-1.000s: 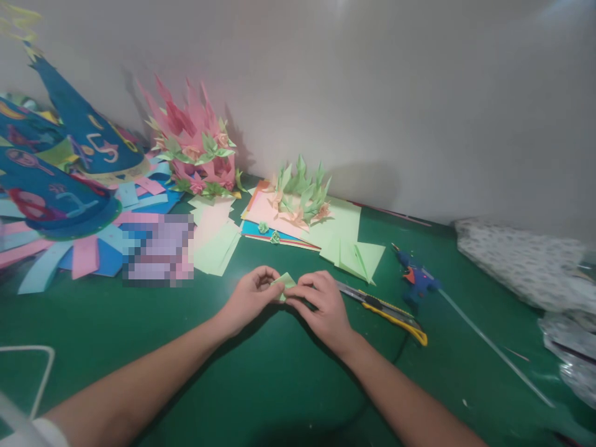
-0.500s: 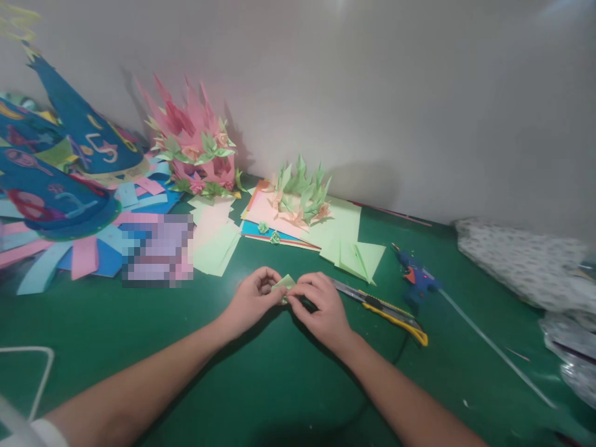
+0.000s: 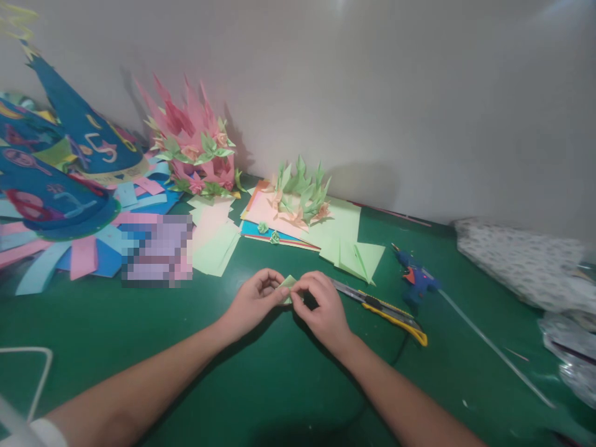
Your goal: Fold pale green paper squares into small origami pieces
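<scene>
A small folded piece of light green paper [image 3: 287, 283] is held between my two hands, just above the green table [image 3: 274, 385]. My left hand [image 3: 258, 299] pinches it from the left with thumb and fingers. From the right, my right hand [image 3: 321, 304] grips its edge with bent fingertips, which partly hide it. Close by my right hand lies a yellow box cutter [image 3: 386, 313] with its blade toward that hand. Beyond the hands, folded green paper sheets [image 3: 351, 257] and two small green paper roses [image 3: 269, 231] rest on the table.
A green paper crown [image 3: 302, 192] stands on stacked sheets at the back. Pink paper crowns [image 3: 190, 133] and blue cone hats [image 3: 86, 133] fill the left. To the right lie a blue glue gun [image 3: 419, 276] with a long glue stick and a patterned bag [image 3: 516, 261].
My fingers have shifted slightly on the green paper, and a little more of its pointed top shows. Everything else stays in place.
</scene>
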A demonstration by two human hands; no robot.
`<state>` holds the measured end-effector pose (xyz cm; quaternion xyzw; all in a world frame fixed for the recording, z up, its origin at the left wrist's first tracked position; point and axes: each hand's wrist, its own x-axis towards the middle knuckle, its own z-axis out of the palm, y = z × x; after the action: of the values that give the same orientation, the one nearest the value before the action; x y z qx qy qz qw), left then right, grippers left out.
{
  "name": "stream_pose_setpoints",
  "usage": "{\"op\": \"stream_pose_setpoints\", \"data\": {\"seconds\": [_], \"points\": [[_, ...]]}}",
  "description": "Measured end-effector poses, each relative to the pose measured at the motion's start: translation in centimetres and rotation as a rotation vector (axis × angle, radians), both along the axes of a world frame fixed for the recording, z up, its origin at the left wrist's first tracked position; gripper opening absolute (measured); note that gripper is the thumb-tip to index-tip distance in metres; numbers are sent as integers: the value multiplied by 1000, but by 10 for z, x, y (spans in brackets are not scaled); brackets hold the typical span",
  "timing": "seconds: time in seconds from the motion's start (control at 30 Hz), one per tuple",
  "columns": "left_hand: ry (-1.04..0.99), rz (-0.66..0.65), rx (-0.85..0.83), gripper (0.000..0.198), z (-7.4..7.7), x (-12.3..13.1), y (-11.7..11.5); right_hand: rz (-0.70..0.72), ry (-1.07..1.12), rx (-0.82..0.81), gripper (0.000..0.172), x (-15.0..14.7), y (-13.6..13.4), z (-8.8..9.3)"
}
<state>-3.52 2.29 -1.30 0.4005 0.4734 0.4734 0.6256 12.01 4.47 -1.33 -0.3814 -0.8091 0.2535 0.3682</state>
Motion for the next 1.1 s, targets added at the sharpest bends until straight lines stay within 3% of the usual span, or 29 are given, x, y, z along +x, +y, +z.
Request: {"op": "stream_pose_setpoints", "data": {"seconds": [0.63,0.9,1.07,1.1], "points": [[61,-48,13,26,-3,1,0,-38,-8,-28,9,-2,1,0],[60,19,-30,23,4,4,-2,-42,23,-46,6,-3,-2,0],[39,62,-37,21,8,4,-2,-82,119,-189,21,0,1,-6],[40,59,-24,21,8,4,-2,-61,121,-244,16,0,2,-6]]}}
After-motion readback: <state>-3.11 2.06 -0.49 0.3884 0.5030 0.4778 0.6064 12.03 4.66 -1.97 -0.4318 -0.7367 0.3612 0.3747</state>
